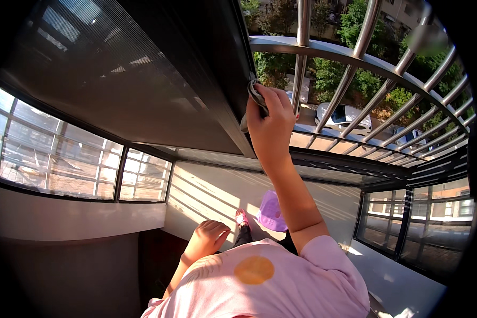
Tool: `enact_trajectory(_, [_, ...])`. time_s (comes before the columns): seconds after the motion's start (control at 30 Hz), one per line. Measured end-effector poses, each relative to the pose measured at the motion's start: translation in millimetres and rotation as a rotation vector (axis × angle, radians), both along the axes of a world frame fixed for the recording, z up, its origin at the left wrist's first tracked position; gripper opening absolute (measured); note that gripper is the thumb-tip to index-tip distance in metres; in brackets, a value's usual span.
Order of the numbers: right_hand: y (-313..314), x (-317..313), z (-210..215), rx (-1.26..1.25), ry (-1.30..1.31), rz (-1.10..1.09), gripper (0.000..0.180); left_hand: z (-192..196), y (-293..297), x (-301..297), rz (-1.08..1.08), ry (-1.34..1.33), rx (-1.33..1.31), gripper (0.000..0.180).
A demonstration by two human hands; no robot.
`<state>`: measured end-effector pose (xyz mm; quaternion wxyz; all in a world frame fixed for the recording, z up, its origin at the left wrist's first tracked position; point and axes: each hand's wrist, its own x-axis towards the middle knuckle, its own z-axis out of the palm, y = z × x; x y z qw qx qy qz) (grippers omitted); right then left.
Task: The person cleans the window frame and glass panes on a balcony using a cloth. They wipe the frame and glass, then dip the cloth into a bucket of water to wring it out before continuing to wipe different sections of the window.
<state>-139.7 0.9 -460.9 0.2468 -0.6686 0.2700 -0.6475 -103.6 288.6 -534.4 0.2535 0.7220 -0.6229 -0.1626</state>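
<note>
My right hand (272,114) is raised, its fingers closed around a crumpled greyish cloth (256,95). The cloth presses against the edge of the dark window frame (225,79), beside the opening. Low in front of my body, my left hand (209,237) hangs with its fingers loosely curled together, and I see nothing in it. A dark mesh screen panel (116,79) fills the upper left, joined to the frame that the cloth touches.
Curved metal bars (350,53) span the opening at the right; trees and parked cars (344,117) lie far below. A purple plastic stool (271,212) stands on the floor (196,185) near my foot in a pink shoe (241,217). Windows (58,151) run along the left.
</note>
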Motion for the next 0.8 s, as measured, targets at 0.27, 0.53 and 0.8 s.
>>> enact_trajectory(0.27, [4, 7, -6, -0.079, 0.052, -0.039, 0.028, -6, 1, 6, -0.046, 0.002, 0.007, 0.007])
enact_trajectory(0.53, [10, 4, -96, 0.215, 0.074, 0.003, 0.023, -8, -14, -7, -0.106, 0.060, 0.056, 0.007])
enact_trajectory(0.8, [4, 15, -96, 0.395, -0.082, -0.014, 0.016, -19, -20, -8, -0.165, 0.069, 0.122, 0.006])
